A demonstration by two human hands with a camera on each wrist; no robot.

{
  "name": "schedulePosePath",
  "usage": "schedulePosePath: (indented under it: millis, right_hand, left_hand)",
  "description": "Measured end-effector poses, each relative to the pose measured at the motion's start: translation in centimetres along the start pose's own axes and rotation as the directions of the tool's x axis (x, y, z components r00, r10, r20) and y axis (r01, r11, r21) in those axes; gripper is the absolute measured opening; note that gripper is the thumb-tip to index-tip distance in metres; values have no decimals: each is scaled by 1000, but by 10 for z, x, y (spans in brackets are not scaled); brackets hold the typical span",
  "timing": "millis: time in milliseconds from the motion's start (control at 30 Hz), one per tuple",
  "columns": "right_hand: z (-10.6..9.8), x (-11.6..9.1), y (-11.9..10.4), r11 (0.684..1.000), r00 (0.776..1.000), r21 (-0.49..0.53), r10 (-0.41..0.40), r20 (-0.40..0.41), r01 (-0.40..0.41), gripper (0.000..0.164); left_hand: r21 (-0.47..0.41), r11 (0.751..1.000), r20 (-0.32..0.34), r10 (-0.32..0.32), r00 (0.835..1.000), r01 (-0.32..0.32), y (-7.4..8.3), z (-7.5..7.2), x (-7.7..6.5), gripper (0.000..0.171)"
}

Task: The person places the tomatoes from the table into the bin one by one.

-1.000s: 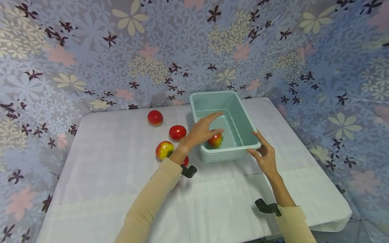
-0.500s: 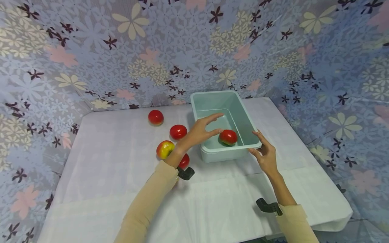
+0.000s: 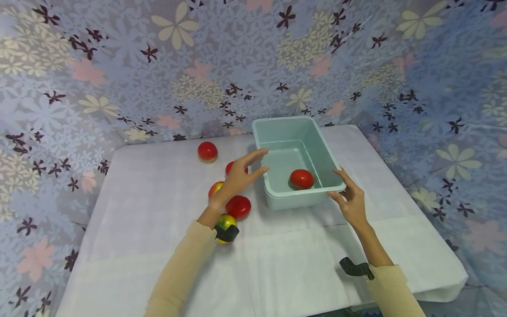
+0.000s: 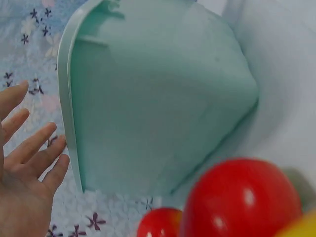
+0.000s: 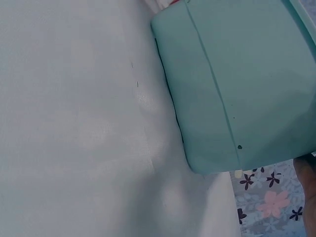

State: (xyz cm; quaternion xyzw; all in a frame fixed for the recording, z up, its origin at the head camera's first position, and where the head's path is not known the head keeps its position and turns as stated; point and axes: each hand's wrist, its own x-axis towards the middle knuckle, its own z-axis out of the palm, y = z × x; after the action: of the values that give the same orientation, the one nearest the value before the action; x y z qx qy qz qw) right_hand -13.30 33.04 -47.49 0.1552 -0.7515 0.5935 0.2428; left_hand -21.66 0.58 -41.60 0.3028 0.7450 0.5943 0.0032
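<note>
A pale green plastic bin [image 3: 293, 201] stands on the white-covered table, and one shiny red, apple-like fruit [image 3: 302, 179] lies inside near its front wall. My right hand [image 3: 351, 202] grips the bin's front right corner, fingers over the rim and thumb below. Beside the bin's left rim, my left hand [image 3: 239, 178] holds nothing, its thumb and fingers spread apart. The left wrist view shows those fingers [image 4: 42, 153] close to the bin's rim. In the right wrist view the bin's outer wall [image 5: 256, 89] fills the upper right, and most of the right hand is out of frame.
Left of the bin lie several more fruits: a red one [image 3: 207, 151] at the back, a red one [image 3: 238, 207] near the left wrist, and a yellow-green one [image 3: 226, 221] partly behind the wrist strap. Two others are partly covered by the left hand. A flowered cloth [image 3: 222, 66] hangs behind.
The red fruit has come to rest toward the middle front of the bin, out of the left hand. That hand has drawn back left, out over the rim. The right hand keeps its grip.
</note>
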Motion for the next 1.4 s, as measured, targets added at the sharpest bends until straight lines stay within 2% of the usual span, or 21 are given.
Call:
schedulePosePath:
  millis: [200,300,467,633,667,700,800,933,1100,1200,1333,1400]
  right_hand:
    - [0,0,1,1000,1000,-1,-10,2,10,62]
    - [-1,0,0,1000,1000,4,-21,3,21,61]
    - [-1,0,-2,999,999,32,-35,8,35,60]
    - [-2,3,-2,998,999,40,-52,3,51,59]
    - [-1,4,-2,998,999,39,-53,2,53,59]
    - [-1,4,-2,998,999,41,-54,0,54,59]
    - [0,3,-2,998,999,42,-51,-4,51,59]
    - [1,-2,0,998,999,41,-48,-11,49,59]
    - [-1,-5,3,997,998,41,-69,-12,70,58]
    - [-3,-6,4,997,997,26,-74,-27,75,58]
    - [-1,-5,4,996,996,30,-78,-47,79,60]
    - [2,-7,4,995,995,36,-87,-43,89,61]
  left_hand:
    - [-41,997,-50,-73,996,71,-13,-13,-12,49]
    - [-59,995,-63,-81,995,78,-19,-20,-19,49]
    - [-19,996,-92,-88,992,87,-27,-37,-33,48]
    - [9,993,-115,-114,987,116,-17,-56,-46,46]
    - [6,991,-118,-129,985,130,-19,-60,-49,47]
    - [14,988,-121,-148,981,151,-22,-63,-51,47]
    - [43,976,-126,-206,970,213,-43,-71,-61,48]
    - [76,962,-96,-256,962,263,-68,-77,-77,48]
    - [24,969,-29,-247,969,247,-83,-79,-91,51]
    - [-23,976,-12,-218,976,218,-82,-77,-95,53]
    - [-39,979,-44,-201,979,200,-70,-77,-102,52]
    - [-26,980,-77,-197,977,196,-70,-78,-109,52]
